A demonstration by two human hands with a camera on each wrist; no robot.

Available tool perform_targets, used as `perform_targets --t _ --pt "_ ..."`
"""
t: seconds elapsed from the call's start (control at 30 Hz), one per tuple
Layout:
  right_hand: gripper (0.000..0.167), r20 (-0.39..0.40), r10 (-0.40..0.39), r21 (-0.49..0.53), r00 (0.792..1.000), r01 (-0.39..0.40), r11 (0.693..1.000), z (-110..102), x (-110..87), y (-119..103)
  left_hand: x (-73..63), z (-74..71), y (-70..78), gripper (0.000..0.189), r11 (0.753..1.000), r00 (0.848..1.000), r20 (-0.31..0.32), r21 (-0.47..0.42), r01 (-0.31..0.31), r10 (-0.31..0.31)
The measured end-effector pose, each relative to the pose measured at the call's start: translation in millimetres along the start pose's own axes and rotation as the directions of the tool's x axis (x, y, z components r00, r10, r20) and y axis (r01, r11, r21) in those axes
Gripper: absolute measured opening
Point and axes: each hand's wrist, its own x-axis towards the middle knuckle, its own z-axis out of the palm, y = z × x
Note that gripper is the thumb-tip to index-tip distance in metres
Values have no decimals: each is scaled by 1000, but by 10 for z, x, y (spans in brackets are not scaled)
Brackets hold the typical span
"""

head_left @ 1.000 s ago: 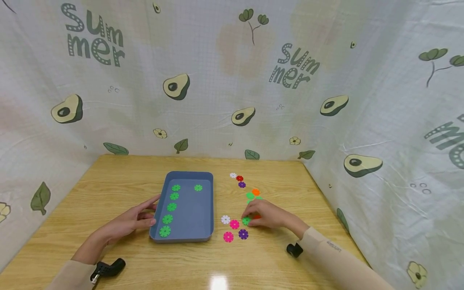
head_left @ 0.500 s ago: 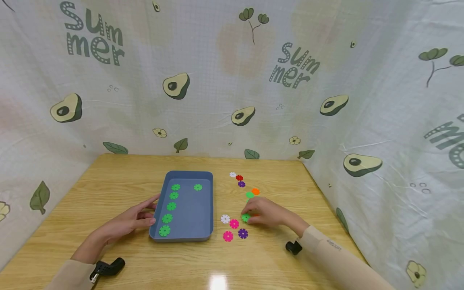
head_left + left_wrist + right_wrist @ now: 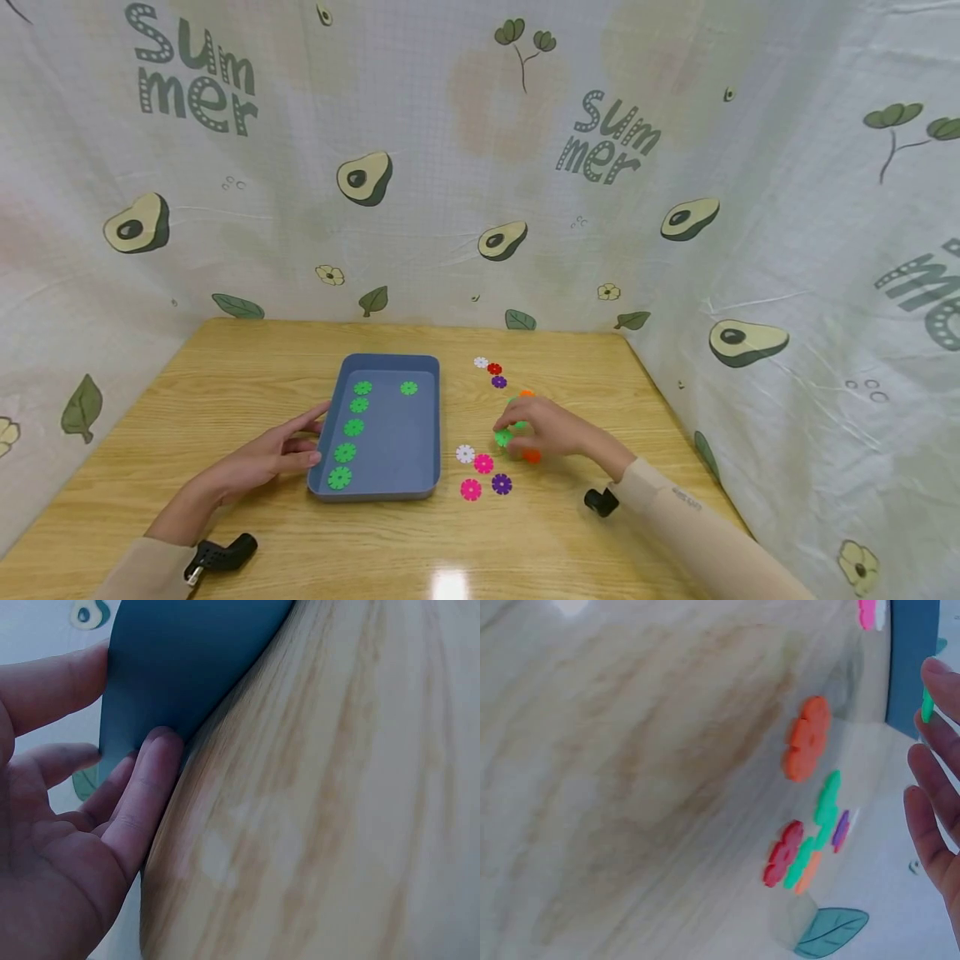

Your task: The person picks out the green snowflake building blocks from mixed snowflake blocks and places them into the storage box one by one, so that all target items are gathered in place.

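In the head view, a blue-grey tray lies on the table with several green snowflake discs inside, most in a column along its left side and one at the upper right. My left hand is at the tray's left side; the left wrist view has its fingertips touching the outer wall with the fingers mostly extended. To the tray's right, my right hand pinches a green snowflake disc between thumb and finger, raised off the table. That hand partly covers the discs beneath it.
White, pink and purple discs lie between tray and right hand. White, red and purple ones are farther back. An orange-red disc and several green, red and orange ones lie near the right hand. A printed curtain borders the table.
My right hand has lifted the green snowflake disc and shifted slightly left and away from me, uncovering more of an orange-red disc. The left hand and tray stay put.
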Motion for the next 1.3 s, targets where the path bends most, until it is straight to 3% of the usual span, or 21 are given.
perform_targets --t 0.47,0.77,1.3 --pt "25 -31 -52 3 998 52 999 -163 254 -109 3 1 6 82 1000 1000 -2 4 15 -15" --pt "28 -38 -93 -11 995 93 996 -192 463 -200 -3 -3 22 82 1000 1000 15 -21 -11 12" --pt "30 -23 -131 12 991 132 991 -168 988 -320 -1 4 38 84 999 1000 18 -40 -6 6"
